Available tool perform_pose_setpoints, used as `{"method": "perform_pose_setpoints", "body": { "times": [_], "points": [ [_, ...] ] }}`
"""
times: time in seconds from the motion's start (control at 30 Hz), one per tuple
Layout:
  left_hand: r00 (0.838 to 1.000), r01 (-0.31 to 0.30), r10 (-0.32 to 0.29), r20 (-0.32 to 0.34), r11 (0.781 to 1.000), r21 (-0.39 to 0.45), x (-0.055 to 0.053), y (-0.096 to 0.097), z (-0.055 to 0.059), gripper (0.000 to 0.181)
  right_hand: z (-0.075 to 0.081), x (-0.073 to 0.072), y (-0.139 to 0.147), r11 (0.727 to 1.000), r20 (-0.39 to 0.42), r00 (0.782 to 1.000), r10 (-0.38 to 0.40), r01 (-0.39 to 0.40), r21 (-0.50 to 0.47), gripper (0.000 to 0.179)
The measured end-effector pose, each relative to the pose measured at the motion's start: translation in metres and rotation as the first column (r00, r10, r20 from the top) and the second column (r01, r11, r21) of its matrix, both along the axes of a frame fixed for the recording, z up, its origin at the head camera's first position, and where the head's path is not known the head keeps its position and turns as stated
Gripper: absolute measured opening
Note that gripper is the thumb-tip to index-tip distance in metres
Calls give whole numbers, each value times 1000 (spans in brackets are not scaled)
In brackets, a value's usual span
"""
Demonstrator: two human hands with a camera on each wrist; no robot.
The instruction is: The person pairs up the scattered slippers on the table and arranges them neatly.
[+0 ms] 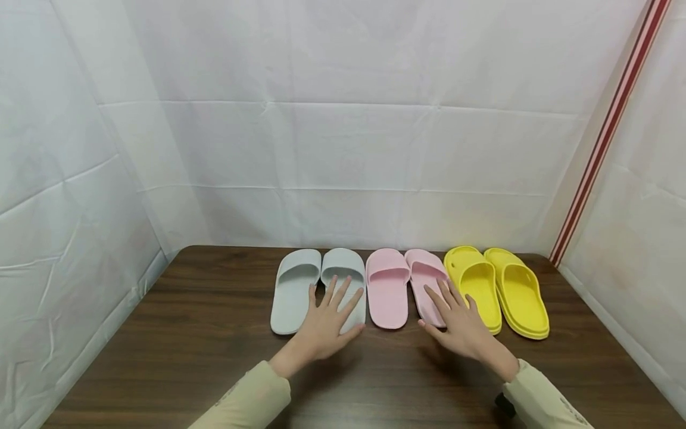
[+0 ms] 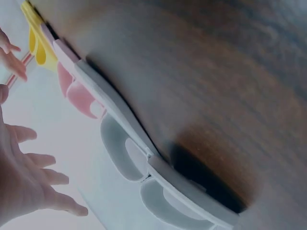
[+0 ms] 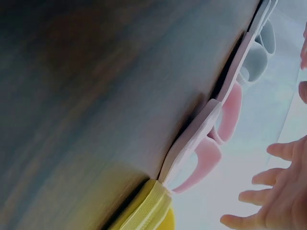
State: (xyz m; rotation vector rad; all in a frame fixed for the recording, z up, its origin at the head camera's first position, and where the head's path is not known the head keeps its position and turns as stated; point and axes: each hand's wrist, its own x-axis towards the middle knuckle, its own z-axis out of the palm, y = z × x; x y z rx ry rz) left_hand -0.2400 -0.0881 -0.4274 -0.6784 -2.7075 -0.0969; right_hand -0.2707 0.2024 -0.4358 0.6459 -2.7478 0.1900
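Three pairs of slippers stand in a row along the back of the table, toe ends toward the wall. On the left is the grey pair, with a left slipper (image 1: 289,304) and a right slipper (image 1: 343,262). Pink slippers (image 1: 388,304) sit in the middle and yellow slippers (image 1: 522,301) on the right. My left hand (image 1: 324,328), fingers spread, hovers over the right grey slipper and holds nothing. With fingers likewise spread, my right hand (image 1: 463,325) is above the right pink slipper and the left yellow one. Both wrist views show the hands raised above the slippers.
The dark wooden table (image 1: 214,357) reaches back to a white cloth wall (image 1: 348,149). More white cloth hangs on both sides, with a red striped band (image 1: 611,131) at the right corner. A small black object (image 1: 505,405) shows beside the right sleeve.
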Motion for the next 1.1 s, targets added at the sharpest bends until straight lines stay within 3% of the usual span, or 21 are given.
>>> {"method": "perform_pose_setpoints", "body": {
  "times": [0.2, 0.4, 0.7, 1.1],
  "points": [
    [999, -39, 39, -19, 999, 31, -1, -1, 3, 66, -1, -2, -4, 998, 17, 999, -41, 42, -41, 72],
    [998, -55, 57, -39, 998, 43, -3, -1, -1, 71, -1, -4, -9, 998, 6, 999, -46, 46, -32, 77],
    [996, -88, 87, -19, 996, -17, -5, 2, -5, 76, 0, -6, -17, 999, -28, 999, -44, 44, 5, 85],
    [996, -90, 89, -17, 994, -58, -5, 7, -9, 79, -3, -4, -20, 998, 3, 999, -50, 50, 32, 89]
  ]
}}
